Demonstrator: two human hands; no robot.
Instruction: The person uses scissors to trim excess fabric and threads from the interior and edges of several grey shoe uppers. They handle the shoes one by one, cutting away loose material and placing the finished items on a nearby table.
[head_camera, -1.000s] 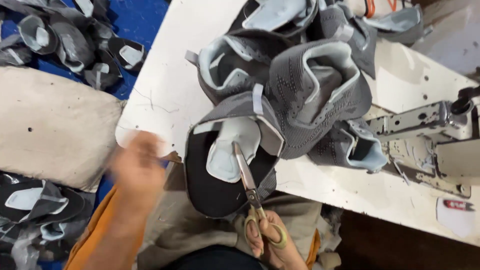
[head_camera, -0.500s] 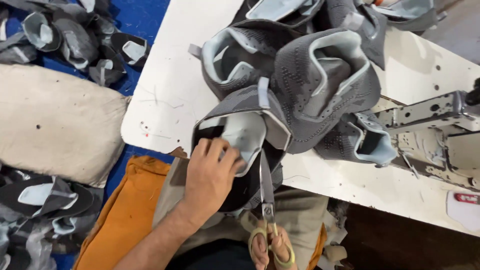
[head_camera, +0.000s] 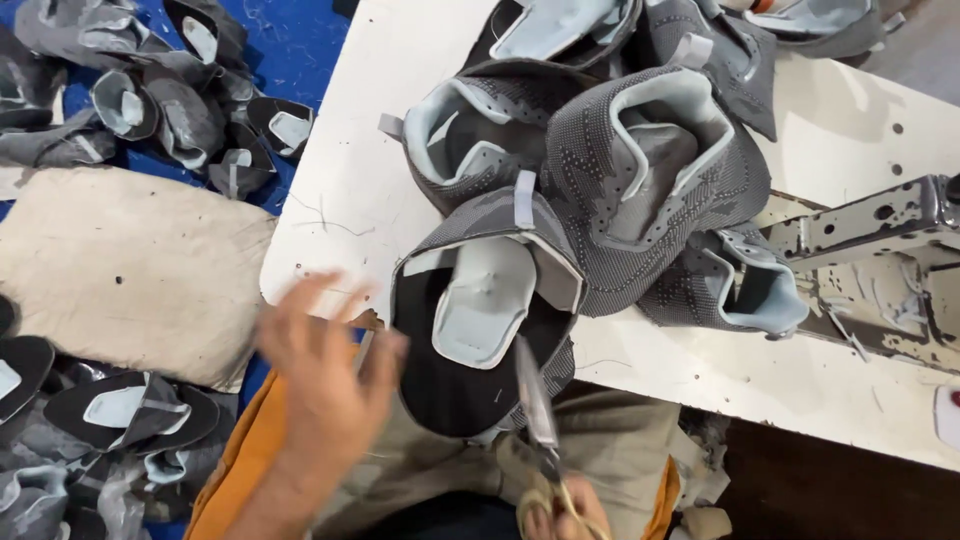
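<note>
A grey knit shoe upper with a pale blue tongue hangs over the near edge of the white table. My left hand is blurred, fingers spread, just left of that upper and holding nothing. My right hand at the bottom edge grips a pair of scissors whose blades point up at the upper's lower right edge. Behind it lies a heap of several more grey uppers.
A sewing machine's metal base sits at the table's right. Finished uppers lie scattered on the blue floor at left, others lower left. A beige cushion lies beside the table. Orange cloth covers my lap.
My left hand was resting on the near upper half a second ago; it has now pulled off to the left with open fingers. The scissors stay at the upper's right edge.
</note>
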